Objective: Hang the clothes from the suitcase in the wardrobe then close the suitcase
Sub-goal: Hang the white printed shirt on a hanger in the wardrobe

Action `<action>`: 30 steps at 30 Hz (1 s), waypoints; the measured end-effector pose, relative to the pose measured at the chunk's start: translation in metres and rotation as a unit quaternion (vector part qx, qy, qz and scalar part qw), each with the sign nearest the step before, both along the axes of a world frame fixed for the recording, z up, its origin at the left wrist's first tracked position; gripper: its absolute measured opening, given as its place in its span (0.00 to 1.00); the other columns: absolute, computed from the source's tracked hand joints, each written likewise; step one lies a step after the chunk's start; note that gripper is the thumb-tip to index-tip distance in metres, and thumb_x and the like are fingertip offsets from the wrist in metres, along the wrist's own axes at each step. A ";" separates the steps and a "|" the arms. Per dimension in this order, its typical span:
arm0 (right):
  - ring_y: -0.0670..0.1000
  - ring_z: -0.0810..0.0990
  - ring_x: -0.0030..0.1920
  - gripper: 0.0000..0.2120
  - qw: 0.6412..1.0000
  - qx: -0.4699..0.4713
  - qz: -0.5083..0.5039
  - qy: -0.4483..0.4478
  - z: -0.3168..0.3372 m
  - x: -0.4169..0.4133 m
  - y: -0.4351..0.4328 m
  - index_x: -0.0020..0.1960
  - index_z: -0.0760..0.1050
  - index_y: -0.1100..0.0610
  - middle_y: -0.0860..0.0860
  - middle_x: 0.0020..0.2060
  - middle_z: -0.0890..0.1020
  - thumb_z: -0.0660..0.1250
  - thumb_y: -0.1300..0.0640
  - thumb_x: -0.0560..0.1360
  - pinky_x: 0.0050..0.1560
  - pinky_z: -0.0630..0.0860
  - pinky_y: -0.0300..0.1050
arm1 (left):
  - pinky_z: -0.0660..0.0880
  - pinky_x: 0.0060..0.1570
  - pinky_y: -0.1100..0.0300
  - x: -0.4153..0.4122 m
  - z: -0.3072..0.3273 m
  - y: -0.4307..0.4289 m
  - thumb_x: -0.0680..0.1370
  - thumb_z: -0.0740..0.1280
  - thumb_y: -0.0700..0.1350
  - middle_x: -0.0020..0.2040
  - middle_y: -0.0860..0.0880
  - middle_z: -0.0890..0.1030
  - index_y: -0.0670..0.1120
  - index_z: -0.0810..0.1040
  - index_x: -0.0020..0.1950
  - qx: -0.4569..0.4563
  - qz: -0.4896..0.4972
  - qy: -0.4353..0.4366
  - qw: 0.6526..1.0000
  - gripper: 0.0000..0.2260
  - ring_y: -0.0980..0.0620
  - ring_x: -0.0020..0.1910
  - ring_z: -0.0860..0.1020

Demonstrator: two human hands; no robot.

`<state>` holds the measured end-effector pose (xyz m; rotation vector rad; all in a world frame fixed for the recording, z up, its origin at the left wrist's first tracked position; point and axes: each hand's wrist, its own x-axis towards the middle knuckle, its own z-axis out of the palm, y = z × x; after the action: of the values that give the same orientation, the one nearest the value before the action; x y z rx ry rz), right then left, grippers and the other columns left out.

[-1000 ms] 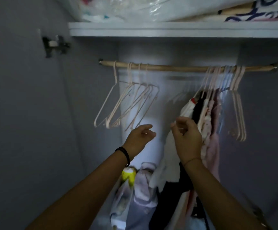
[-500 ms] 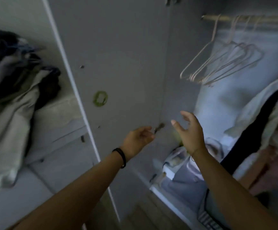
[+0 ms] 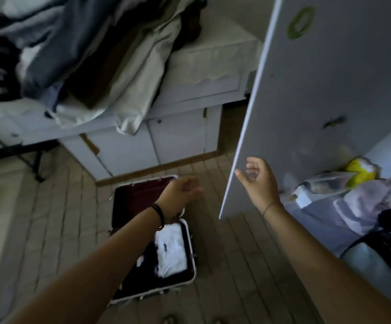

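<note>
Step in hand (judged): fetching the next garment from the suitcase (image 3: 129, 232), which lay open on the tiled floor (image 3: 236, 265).
Left hand (image 3: 182, 192): empty, fingers loosely curled, a dark wristband (image 3: 159, 215) on the wrist. It was held out in the air over the suitcase lid and touched nothing.
Right hand (image 3: 257, 181): empty, fingers spread and relaxed, in front of the lower inner face of the wardrobe door (image 3: 318, 101). The thumb reached the door's edge, but contact could not be confirmed.
Task item: a white garment (image 3: 171, 251) lay in the lower half of the suitcase beside dark fabric. The lid showed a maroon lining.
Position relative to hands: the garment lay well below both hands, under the left forearm in this view and nearer the left hand than the right.
Recommended method: bend down to the case, take the white garment by its shoulders with both hands so that it lifts free of the dark fabric, and leave the door wide.
Risk (judged): the door's lower corner hung near the case, so a rising arm could catch it.
Other items: a heap of clothes (image 3: 96, 54) lay on the desk (image 3: 190, 90), and bags (image 3: 344, 197) sat in the wardrobe bottom.
</note>
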<state>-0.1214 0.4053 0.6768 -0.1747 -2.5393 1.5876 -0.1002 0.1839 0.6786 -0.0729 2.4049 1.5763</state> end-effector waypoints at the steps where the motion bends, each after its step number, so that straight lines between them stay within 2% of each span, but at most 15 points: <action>1: 0.49 0.76 0.52 0.19 1.000 -0.001 0.016 -0.016 -0.008 0.002 -0.017 0.60 0.72 0.57 0.51 0.52 0.77 0.72 0.55 0.72 0.54 0.73 0.41 | 0.75 0.45 0.71 0.008 -0.008 -0.018 0.74 0.71 0.39 0.47 0.50 0.81 0.39 0.75 0.63 0.002 0.018 -0.012 1.000 0.18 0.63 0.41 0.79; 4: 0.49 0.77 0.51 0.20 0.997 -0.002 0.054 -0.061 -0.036 0.009 -0.069 0.60 0.72 0.56 0.51 0.50 0.77 0.72 0.54 0.72 0.54 0.73 0.43 | 0.76 0.42 0.71 0.031 -0.033 -0.071 0.74 0.70 0.38 0.46 0.49 0.81 0.39 0.76 0.62 -0.001 0.073 -0.052 0.996 0.16 0.65 0.37 0.79; 8: 0.49 0.76 0.48 0.20 0.988 0.000 0.098 -0.118 -0.081 0.018 -0.136 0.62 0.71 0.58 0.52 0.49 0.76 0.71 0.55 0.73 0.50 0.70 0.39 | 0.73 0.40 0.75 0.058 -0.075 -0.141 0.76 0.70 0.42 0.48 0.49 0.80 0.42 0.77 0.60 -0.023 0.115 -0.096 0.988 0.14 0.61 0.42 0.78; 12: 0.50 0.76 0.46 0.19 0.983 -0.005 0.105 -0.153 -0.143 0.028 -0.193 0.61 0.72 0.60 0.52 0.47 0.76 0.71 0.57 0.72 0.49 0.70 0.39 | 0.72 0.41 0.69 0.079 -0.138 -0.204 0.76 0.69 0.45 0.50 0.47 0.81 0.42 0.77 0.61 -0.043 0.155 -0.134 0.978 0.15 0.53 0.48 0.79; 16: 0.51 0.76 0.45 0.16 0.977 -0.016 0.105 -0.185 -0.227 0.038 -0.231 0.57 0.72 0.56 0.49 0.43 0.76 0.72 0.58 0.72 0.51 0.74 0.45 | 0.74 0.52 0.61 0.095 -0.214 -0.245 0.76 0.69 0.45 0.55 0.44 0.81 0.40 0.77 0.62 -0.029 0.182 -0.171 0.968 0.16 0.52 0.51 0.78; 19: 0.52 0.76 0.49 0.17 0.971 -0.022 0.095 -0.218 -0.297 0.043 -0.246 0.59 0.72 0.60 0.54 0.47 0.76 0.71 0.61 0.72 0.53 0.73 0.44 | 0.74 0.53 0.60 0.103 -0.287 -0.257 0.76 0.69 0.46 0.53 0.47 0.81 0.42 0.77 0.62 -0.021 0.199 -0.195 0.960 0.16 0.51 0.52 0.79; 22: 0.53 0.76 0.51 0.19 0.967 -0.019 0.083 -0.242 -0.381 0.044 -0.248 0.60 0.71 0.61 0.55 0.50 0.76 0.71 0.60 0.72 0.56 0.74 0.49 | 0.73 0.44 0.72 0.103 -0.368 -0.250 0.75 0.70 0.45 0.50 0.48 0.81 0.43 0.78 0.60 -0.012 0.223 -0.212 0.951 0.14 0.53 0.49 0.79; 23: 0.53 0.76 0.52 0.19 0.965 -0.013 0.081 -0.249 -0.412 0.044 -0.248 0.60 0.71 0.60 0.55 0.50 0.76 0.72 0.60 0.72 0.56 0.74 0.50 | 0.72 0.43 0.73 0.102 -0.399 -0.246 0.75 0.70 0.45 0.51 0.47 0.81 0.42 0.78 0.60 -0.004 0.232 -0.217 0.948 0.14 0.54 0.49 0.78; 25: 0.52 0.76 0.52 0.20 0.963 0.001 0.072 -0.259 -0.474 0.045 -0.245 0.60 0.71 0.59 0.53 0.50 0.76 0.72 0.59 0.71 0.57 0.75 0.51 | 0.71 0.44 0.72 0.098 -0.461 -0.234 0.75 0.70 0.45 0.54 0.46 0.81 0.43 0.78 0.60 0.006 0.241 -0.232 0.942 0.15 0.55 0.49 0.77; 28: 0.50 0.75 0.53 0.21 0.962 0.007 0.071 -0.265 -0.561 0.042 -0.242 0.62 0.70 0.60 0.51 0.52 0.75 0.72 0.58 0.71 0.58 0.75 0.51 | 0.69 0.42 0.72 0.092 -0.549 -0.215 0.76 0.69 0.46 0.54 0.49 0.80 0.43 0.76 0.63 0.018 0.227 -0.255 0.940 0.17 0.56 0.49 0.76; 30: 0.51 0.75 0.56 0.21 0.960 0.003 0.076 -0.271 -0.611 0.036 -0.241 0.63 0.70 0.60 0.52 0.55 0.75 0.71 0.58 0.72 0.60 0.74 0.49 | 0.68 0.48 0.68 0.086 -0.603 -0.207 0.77 0.68 0.48 0.56 0.49 0.79 0.44 0.74 0.65 0.012 0.213 -0.261 0.942 0.19 0.55 0.52 0.75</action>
<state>-0.0854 0.1640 0.0662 -0.4859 -3.0230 1.7885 -0.0140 -0.0235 0.0759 -0.9376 2.0236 1.4987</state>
